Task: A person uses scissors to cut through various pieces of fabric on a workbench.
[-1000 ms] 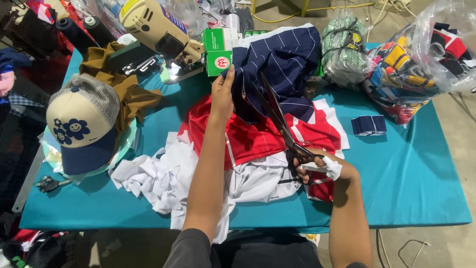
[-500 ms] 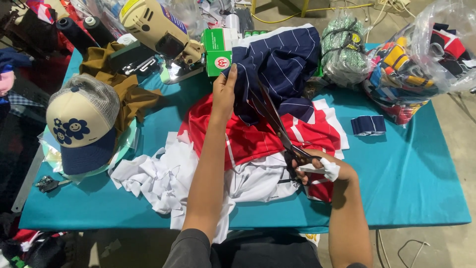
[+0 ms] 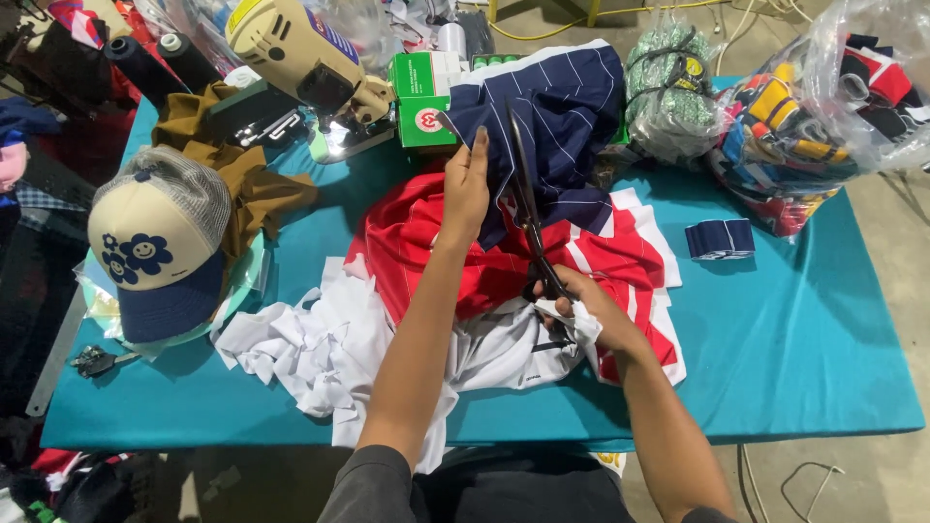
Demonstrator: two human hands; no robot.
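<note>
My right hand grips the handles of long black scissors, whose blades point away from me into a navy pinstriped cloth. My left hand pinches the near left edge of that navy cloth and holds it up beside the blades. Under both hands lies a red and white striped garment, and beneath it a heap of white cloth scraps near the table's front edge. All rest on a teal table cover.
A cream and navy cap sits at the left, brown cloth and a cream cutting machine behind it. Green boxes, a green netted bundle, a clear bag of garments and a small folded navy piece lie at the back and right.
The scissors have swung more upright and further into the navy cloth. My left hand has lifted the cloth's edge a little higher.
</note>
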